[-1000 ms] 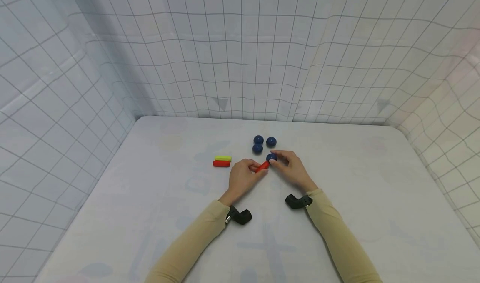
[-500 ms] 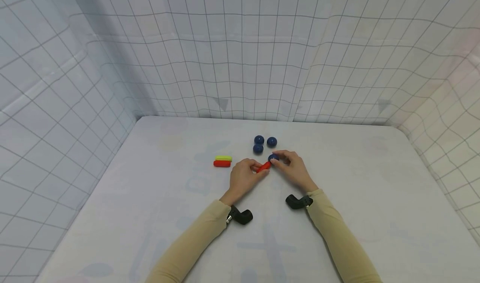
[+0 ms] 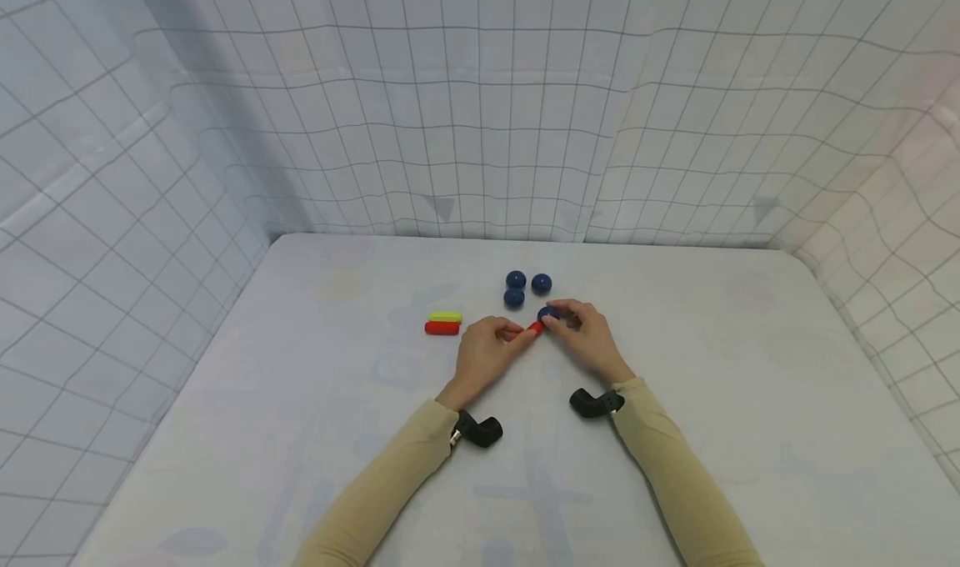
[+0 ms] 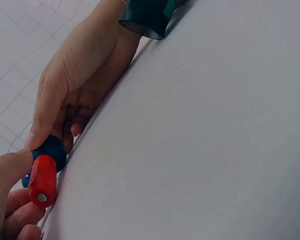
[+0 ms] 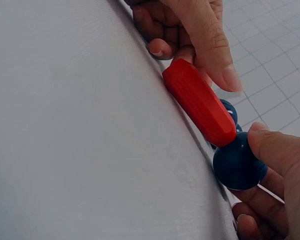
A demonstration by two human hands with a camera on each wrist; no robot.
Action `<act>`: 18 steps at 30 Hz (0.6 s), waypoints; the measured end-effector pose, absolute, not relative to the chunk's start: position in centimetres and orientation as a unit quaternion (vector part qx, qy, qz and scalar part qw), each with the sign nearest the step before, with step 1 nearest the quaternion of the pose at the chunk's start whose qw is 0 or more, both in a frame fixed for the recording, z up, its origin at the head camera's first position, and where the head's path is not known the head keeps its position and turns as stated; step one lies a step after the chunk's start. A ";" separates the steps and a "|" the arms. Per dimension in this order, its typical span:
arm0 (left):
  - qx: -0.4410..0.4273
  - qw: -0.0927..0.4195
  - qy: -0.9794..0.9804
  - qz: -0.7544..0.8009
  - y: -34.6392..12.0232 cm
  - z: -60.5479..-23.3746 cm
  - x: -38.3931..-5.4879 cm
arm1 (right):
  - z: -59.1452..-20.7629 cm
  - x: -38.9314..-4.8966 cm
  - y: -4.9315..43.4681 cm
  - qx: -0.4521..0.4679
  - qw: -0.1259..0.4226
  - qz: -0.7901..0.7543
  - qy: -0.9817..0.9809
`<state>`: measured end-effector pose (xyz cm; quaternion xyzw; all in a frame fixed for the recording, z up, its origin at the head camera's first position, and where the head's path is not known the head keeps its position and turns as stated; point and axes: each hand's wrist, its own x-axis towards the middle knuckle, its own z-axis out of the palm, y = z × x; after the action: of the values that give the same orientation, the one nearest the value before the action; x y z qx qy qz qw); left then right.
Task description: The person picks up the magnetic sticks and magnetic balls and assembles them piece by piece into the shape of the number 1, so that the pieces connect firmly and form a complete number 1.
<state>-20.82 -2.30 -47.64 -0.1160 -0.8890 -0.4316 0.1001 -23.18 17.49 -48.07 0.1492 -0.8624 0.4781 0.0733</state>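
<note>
My left hand [image 3: 483, 354] holds a short red ridged stick [image 5: 200, 102] between thumb and fingers, low over the white tabletop. A pale round spot shows in the stick's near end in the left wrist view. Its other end meets a glossy blue ball [image 5: 238, 162]. My right hand [image 3: 588, 342] pinches that ball between thumb and fingers, close to the cloth. In the head view the left thumb covers most of the stick, and the right fingers hide part of the ball.
Three more blue balls [image 3: 542, 283] lie just beyond the hands. To the left, a yellow-green stick [image 3: 446, 318] and another red stick [image 3: 442, 328] lie side by side. Grid-patterned white curtains [image 3: 480, 133] border the table at the back and sides. Each wrist wears a black camera mount [image 3: 596, 403].
The held blue ball has shifted slightly right, away from the other balls. The left thumb has come forward along the red stick, covering more of it. The other pieces stay put.
</note>
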 end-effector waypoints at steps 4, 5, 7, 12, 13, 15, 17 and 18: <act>-0.109 0.106 -0.878 -0.453 -2.4 -47.7 -21.2 | -48.1 -23.2 17.5 0.150 0.073 0.480 -0.861; -0.109 0.112 -0.874 -0.460 -2.4 -47.7 -21.3 | -48.1 -23.2 17.5 0.149 0.073 0.479 -0.862; -0.109 0.126 -0.865 -0.473 -2.5 -47.8 -21.5 | -48.1 -23.2 17.5 0.147 0.073 0.478 -0.863; -0.086 0.157 -0.851 -0.493 -2.5 -47.7 -22.1 | -48.2 -23.3 17.4 0.143 0.072 0.472 -0.867; -0.079 0.159 -0.851 -0.495 -2.4 -47.7 -22.2 | -48.2 -23.3 17.4 0.143 0.072 0.471 -0.868; -0.065 0.156 -0.853 -0.494 -2.3 -47.6 -22.4 | -48.2 -23.3 17.4 0.144 0.072 0.469 -0.868; -0.051 0.148 -0.855 -0.494 -2.2 -47.5 -22.6 | -48.3 -23.3 17.4 0.143 0.072 0.468 -0.869; -0.044 0.143 -0.858 -0.492 -2.1 -47.5 -22.7 | -48.3 -23.4 17.4 0.142 0.072 0.467 -0.870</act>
<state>-22.74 -2.08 -47.47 -0.0439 -0.8576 -0.4919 0.1433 -23.36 17.36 -48.35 0.1420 -0.8697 0.4672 0.0720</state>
